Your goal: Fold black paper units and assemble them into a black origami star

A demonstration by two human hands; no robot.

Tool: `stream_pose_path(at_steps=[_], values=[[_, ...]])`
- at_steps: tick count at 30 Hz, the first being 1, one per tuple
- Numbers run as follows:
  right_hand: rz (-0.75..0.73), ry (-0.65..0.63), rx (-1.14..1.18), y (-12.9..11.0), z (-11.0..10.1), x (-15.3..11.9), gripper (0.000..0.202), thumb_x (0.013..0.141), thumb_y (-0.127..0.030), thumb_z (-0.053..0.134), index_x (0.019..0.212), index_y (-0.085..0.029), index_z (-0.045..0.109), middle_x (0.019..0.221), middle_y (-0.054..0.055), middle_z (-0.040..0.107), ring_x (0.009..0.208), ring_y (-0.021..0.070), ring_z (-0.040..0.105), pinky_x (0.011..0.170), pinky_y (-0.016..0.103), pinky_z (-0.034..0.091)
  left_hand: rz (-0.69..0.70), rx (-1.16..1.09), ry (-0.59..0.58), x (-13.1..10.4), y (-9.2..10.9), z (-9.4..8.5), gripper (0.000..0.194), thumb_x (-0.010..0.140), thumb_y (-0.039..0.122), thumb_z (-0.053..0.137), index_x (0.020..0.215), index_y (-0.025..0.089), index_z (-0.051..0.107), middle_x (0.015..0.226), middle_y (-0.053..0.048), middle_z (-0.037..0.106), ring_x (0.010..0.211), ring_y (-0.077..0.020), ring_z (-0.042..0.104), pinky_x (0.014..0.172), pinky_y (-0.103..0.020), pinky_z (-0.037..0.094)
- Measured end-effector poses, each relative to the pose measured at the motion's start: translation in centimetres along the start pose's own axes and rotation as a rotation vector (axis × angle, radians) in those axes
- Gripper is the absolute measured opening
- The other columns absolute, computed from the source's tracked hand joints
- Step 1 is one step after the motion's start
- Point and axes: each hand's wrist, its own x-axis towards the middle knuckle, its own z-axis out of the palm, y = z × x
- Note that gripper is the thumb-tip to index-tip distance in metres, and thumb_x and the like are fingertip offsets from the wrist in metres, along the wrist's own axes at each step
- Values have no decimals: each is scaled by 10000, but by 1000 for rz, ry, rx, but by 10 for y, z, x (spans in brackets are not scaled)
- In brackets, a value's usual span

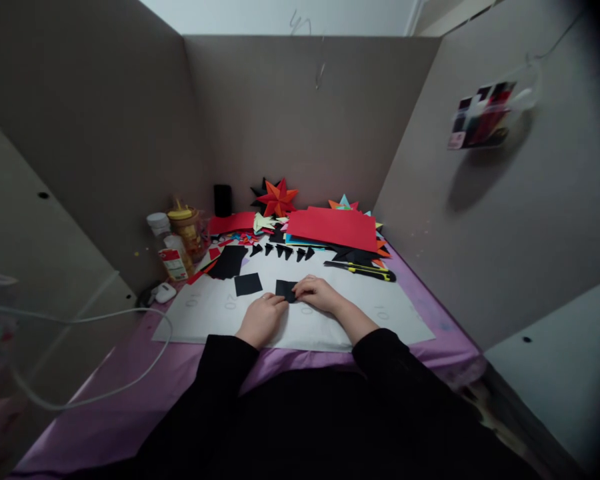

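Observation:
A small black paper piece (285,289) lies on the white sheet (300,332) between my hands. My left hand (264,317) touches its lower left edge, with the fingers close together. At its right side, the fingers of my right hand (316,292) are pinched on the paper. A black paper square (249,284) lies flat just to the left. Behind are several small folded black pieces (285,252) in a row, and a larger dark paper stack (228,262).
Red sheets (333,228) and folded paper stars (279,198) are at the back. A yellow and black cutter (363,269) lies at the right. Bottles (173,250) and a white mouse-like object (163,293) stand left. A white cable (155,357) loops at the left.

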Motion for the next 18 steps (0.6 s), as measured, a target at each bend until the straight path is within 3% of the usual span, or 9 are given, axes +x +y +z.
stream_pose_path(at_steps=[7,12,18], values=[[95,-7,-114,4,5,5,95,740,-182,599,670,-202,660,892,35,660,888,181,573,869,348,362,-58,138,-46,-1,7,1,262,809,108,445,970,186,636,972,-101,643,845,-214,522,774,-325,420],[241,27,-180,11,12,10,86,693,-160,607,617,-183,640,851,28,608,857,165,539,824,296,381,-132,271,-99,-1,22,1,259,843,130,407,992,180,613,1061,-71,621,884,-205,510,784,-316,429],[340,55,-267,12,16,14,100,696,-174,582,622,-191,648,834,25,574,845,164,511,791,274,384,-185,309,-80,-2,39,9,285,835,100,393,1037,156,585,1130,-65,587,917,-207,502,825,-316,419]])
